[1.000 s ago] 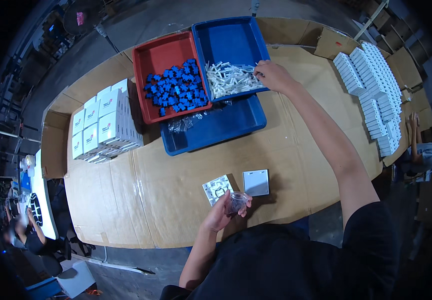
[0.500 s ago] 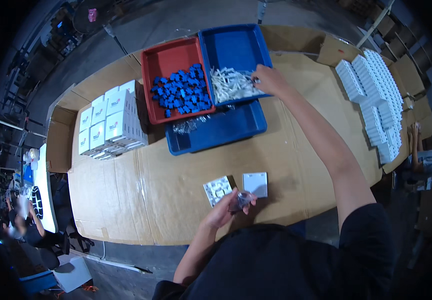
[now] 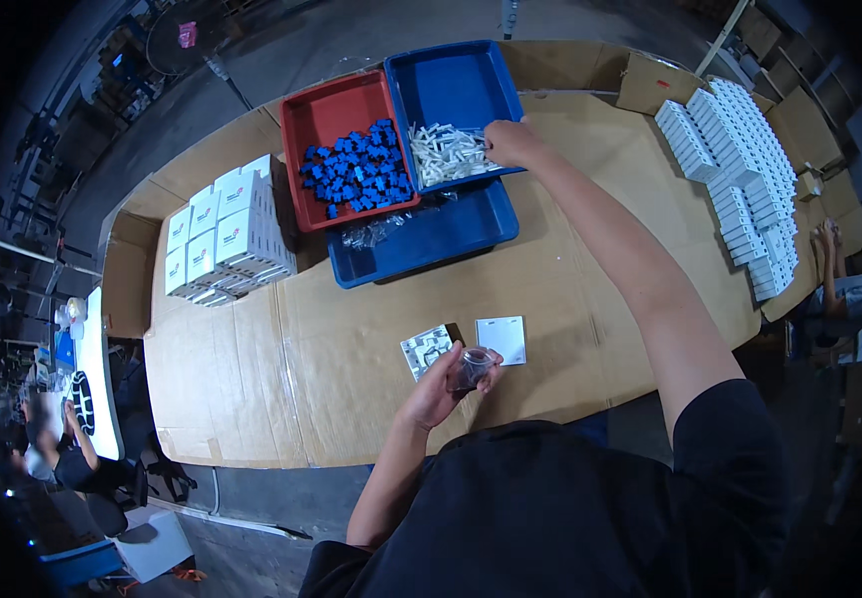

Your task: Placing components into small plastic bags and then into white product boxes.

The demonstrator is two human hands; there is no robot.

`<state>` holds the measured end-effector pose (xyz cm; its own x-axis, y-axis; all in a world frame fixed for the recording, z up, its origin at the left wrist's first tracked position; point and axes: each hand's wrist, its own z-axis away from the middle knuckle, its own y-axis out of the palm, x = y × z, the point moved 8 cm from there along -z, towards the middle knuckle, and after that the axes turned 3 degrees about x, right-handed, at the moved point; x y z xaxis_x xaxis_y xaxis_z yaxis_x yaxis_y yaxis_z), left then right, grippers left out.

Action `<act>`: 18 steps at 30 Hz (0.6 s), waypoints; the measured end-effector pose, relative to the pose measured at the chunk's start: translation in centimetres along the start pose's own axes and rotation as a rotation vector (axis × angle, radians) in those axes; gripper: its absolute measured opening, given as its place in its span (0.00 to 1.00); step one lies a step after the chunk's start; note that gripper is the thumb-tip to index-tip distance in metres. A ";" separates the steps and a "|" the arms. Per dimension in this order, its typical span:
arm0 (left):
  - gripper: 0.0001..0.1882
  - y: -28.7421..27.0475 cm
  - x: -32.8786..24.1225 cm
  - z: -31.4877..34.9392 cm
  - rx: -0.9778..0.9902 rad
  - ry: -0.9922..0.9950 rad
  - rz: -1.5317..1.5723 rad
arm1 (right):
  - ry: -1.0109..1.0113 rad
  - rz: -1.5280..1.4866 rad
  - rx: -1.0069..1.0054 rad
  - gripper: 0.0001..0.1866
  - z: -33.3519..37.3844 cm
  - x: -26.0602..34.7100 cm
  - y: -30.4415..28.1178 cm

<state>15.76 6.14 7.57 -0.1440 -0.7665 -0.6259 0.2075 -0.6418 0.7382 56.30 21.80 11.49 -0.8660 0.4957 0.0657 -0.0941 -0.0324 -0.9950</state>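
Observation:
My left hand (image 3: 433, 392) is closed around a small clear plastic bag (image 3: 472, 368), its mouth rounded open. Just beyond it on the cardboard lie a white square box with grey-and-white shapes in it (image 3: 425, 349) and a plain white square box piece (image 3: 502, 342). My right hand (image 3: 514, 144) reaches to the right side of a blue bin (image 3: 459, 80). Its fingers are bent together at the edge of a heap of small white sticks (image 3: 445, 152); what they pinch is hidden.
A red bin (image 3: 336, 104) holds blue plastic pieces (image 3: 359, 167). In front, a blue tray (image 3: 431, 249) contains crumpled clear plastic (image 3: 371, 233). White boxes (image 3: 219, 231) are stacked left; rows of white boxes (image 3: 740, 169) stand right. Other people sit at both sides.
The whole view has shifted slightly. My right hand stays at the white sticks, its fingers a little lower among them. The bag in my left hand shows a rounder opening.

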 end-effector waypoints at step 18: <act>0.38 1.2 -6.8 -2.5 -0.111 0.236 0.308 | -0.003 -1.335 -0.091 0.10 21.1 4.9 -5.5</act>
<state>19.43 10.67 12.05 0.1649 -0.8877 -0.4298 0.3112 -0.3667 0.8768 42.23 6.11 18.88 -0.1382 0.0998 0.9854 -0.8309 0.5297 -0.1702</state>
